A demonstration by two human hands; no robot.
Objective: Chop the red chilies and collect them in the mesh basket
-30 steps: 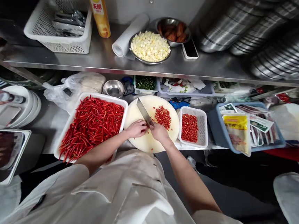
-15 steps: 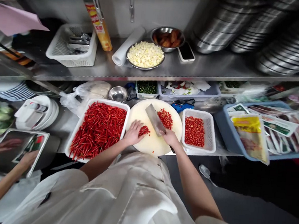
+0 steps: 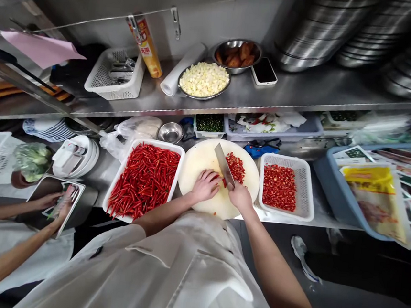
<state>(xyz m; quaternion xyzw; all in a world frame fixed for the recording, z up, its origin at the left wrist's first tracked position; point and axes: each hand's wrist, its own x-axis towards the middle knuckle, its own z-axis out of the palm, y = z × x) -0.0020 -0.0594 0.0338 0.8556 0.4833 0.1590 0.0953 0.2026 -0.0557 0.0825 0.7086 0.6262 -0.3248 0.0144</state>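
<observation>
Where chopped chillies [image 3: 237, 166] lie, round board [image 3: 197, 160], steel shelf [image 3: 305, 86] beyond

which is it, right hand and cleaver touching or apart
Touching: the head view shows the right hand closed around the handle end of the cleaver.

Mid-frame, the cutting board [image 3: 195, 160] is bare at upper left; the knife [image 3: 225, 166] bars its right. The chilli tub [image 3: 177, 171] and white basket [image 3: 305, 191] wall both sides.
</observation>
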